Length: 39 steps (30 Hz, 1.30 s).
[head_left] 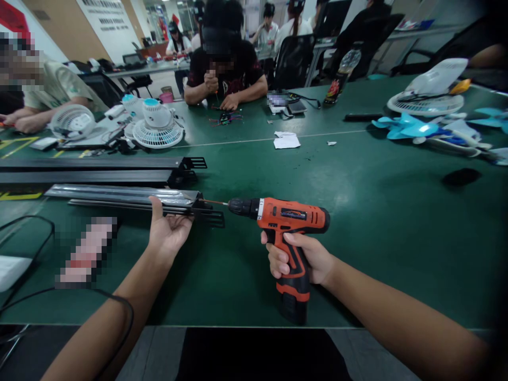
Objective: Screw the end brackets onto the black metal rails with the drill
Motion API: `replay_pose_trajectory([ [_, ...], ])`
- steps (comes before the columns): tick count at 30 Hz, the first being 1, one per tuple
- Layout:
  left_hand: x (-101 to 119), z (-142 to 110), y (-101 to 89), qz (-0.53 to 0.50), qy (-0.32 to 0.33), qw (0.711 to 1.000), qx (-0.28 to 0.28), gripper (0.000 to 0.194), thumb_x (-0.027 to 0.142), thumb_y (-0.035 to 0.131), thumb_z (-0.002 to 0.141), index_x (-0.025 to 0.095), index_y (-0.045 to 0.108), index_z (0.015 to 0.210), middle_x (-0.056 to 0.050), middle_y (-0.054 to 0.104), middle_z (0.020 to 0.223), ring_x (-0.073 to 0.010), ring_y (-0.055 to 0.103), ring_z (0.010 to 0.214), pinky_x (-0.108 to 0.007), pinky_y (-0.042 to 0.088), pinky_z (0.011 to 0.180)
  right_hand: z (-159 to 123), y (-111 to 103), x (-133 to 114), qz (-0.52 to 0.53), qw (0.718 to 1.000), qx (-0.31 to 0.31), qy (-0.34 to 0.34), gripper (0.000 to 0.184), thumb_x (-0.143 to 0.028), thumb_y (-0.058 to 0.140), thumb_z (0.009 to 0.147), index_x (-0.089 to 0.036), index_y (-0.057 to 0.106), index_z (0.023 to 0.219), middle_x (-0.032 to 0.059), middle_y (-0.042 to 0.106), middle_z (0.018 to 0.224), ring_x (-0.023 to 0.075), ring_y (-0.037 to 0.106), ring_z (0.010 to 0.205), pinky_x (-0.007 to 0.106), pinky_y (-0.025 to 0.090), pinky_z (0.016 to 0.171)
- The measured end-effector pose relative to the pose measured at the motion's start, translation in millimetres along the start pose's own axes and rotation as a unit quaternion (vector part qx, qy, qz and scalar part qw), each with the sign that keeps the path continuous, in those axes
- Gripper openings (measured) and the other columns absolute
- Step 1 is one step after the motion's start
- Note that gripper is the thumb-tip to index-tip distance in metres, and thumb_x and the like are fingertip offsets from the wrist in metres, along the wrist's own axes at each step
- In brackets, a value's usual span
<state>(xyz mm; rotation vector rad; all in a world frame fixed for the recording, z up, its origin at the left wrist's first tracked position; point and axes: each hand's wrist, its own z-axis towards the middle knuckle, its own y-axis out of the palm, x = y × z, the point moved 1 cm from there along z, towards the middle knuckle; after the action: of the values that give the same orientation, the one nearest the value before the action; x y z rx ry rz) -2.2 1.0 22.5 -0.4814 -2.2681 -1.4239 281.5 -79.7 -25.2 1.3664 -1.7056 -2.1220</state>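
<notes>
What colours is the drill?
The drill is orange-red and black, with a white ring behind its black chuck. It shows best in the head view.

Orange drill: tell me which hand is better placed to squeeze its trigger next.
Right, I'd judge: the right hand grips the orange drill by its handle. The left hand is at the shiny bar, apart from the drill.

1 orange drill [294,215], 1 silvery strip [127,193], 2 black bars [99,163] behind it, 1 drink bottle [335,90]
</notes>
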Motion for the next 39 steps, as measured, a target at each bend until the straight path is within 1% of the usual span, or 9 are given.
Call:
replay_pose_trajectory([
  [4,0.0,0.3,0.6,-0.001,0.014,1.000,0.005,0.049,0.055,0.041,0.109,0.025,0.065,0.139,-0.008,0.080,0.099,-0.0253,0.078,0.100,-0.043,0.063,0.094,-0.4,0.0,0.5,0.005,1.000,0.008,0.008,0.036,-0.042,0.078,0.090,-0.014,0.068,0.109,-0.0054,0.061,0.066,0.0110,0.059,0.055,0.028,0.058,0.065],
  [6,0.4,-0.4,0.8,0.004,0.014,1.000,0.003,0.046,0.052,0.041,0.109,0.026,0.066,0.138,-0.007,0.081,0.101,-0.0247,0.078,0.102,-0.042,0.063,0.095,-0.5,0.2,0.8,0.009,1.000,0.010,0.010,0.035,-0.042,0.079,0.089,-0.014,0.068,0.108,-0.0054,0.061,0.066,0.0110,0.058,0.055,0.028,0.057,0.065],
  [9,1.6,-1.2,-0.3,0.009,0.013,1.000,-0.005,0.044,0.051,0.041,0.110,0.026,0.068,0.135,-0.007,0.081,0.102,-0.0242,0.077,0.105,-0.041,0.061,0.098,-0.8,-0.1,1.2,0.011,1.000,0.012,0.007,0.035,-0.042,0.079,0.089,-0.014,0.069,0.108,-0.0051,0.061,0.066,0.0112,0.059,0.054,0.028,0.058,0.064],
  [14,3.3,-0.5,-3.0,-0.004,0.012,1.000,-0.023,0.041,0.049,0.043,0.110,0.026,0.065,0.135,-0.004,0.081,0.098,-0.0247,0.076,0.106,-0.045,0.058,0.106,-1.1,-1.3,1.3,0.008,1.000,0.015,0.007,0.036,-0.043,0.078,0.090,-0.014,0.068,0.108,-0.0049,0.061,0.066,0.0115,0.059,0.055,0.029,0.058,0.064],
  [18,3.3,-0.1,-3.1,-0.002,0.008,1.000,-0.019,0.043,0.050,0.043,0.109,0.025,0.065,0.135,-0.005,0.081,0.096,-0.0258,0.076,0.105,-0.046,0.059,0.103,-0.7,-0.8,1.6,0.007,1.000,0.010,0.007,0.035,-0.042,0.078,0.090,-0.014,0.068,0.108,-0.0047,0.061,0.066,0.0116,0.059,0.055,0.029,0.058,0.064],
  [22,2.6,0.0,-3.1,0.003,0.009,1.000,-0.016,0.047,0.053,0.041,0.110,0.023,0.065,0.135,-0.005,0.081,0.098,-0.0251,0.076,0.105,-0.044,0.059,0.102,-0.5,-0.7,1.4,0.008,1.000,0.011,0.007,0.035,-0.043,0.078,0.091,-0.013,0.068,0.108,-0.0049,0.061,0.066,0.0112,0.060,0.055,0.029,0.058,0.065],
  [26,1.6,-0.9,-2.6,0.005,0.007,1.000,-0.029,0.047,0.054,0.041,0.109,0.025,0.065,0.137,-0.004,0.081,0.099,-0.0254,0.076,0.107,-0.044,0.058,0.104,-0.6,-0.8,1.1,0.008,1.000,0.010,0.007,0.035,-0.042,0.078,0.090,-0.013,0.068,0.108,-0.0051,0.062,0.066,0.0111,0.060,0.055,0.029,0.058,0.065],
  [29,0.5,-2.7,-0.4,0.004,0.012,1.000,-0.021,0.046,0.053,0.043,0.108,0.026,0.066,0.137,-0.005,0.081,0.100,-0.0264,0.076,0.107,-0.044,0.059,0.104,-0.7,-0.6,1.6,0.011,1.000,0.015,0.008,0.034,-0.041,0.080,0.089,-0.014,0.067,0.106,-0.0050,0.062,0.065,0.0115,0.060,0.055,0.030,0.059,0.065],
  [39,-1.6,-2.0,1.6,-0.021,0.011,1.000,-0.005,0.043,0.047,0.043,0.109,0.024,0.065,0.139,-0.005,0.080,0.093,-0.0234,0.079,0.092,-0.041,0.062,0.098,-2.0,0.8,2.4,-0.007,1.000,0.023,0.006,0.028,-0.038,0.079,0.094,-0.016,0.067,0.106,-0.0062,0.061,0.066,0.0102,0.060,0.055,0.028,0.058,0.065],
])
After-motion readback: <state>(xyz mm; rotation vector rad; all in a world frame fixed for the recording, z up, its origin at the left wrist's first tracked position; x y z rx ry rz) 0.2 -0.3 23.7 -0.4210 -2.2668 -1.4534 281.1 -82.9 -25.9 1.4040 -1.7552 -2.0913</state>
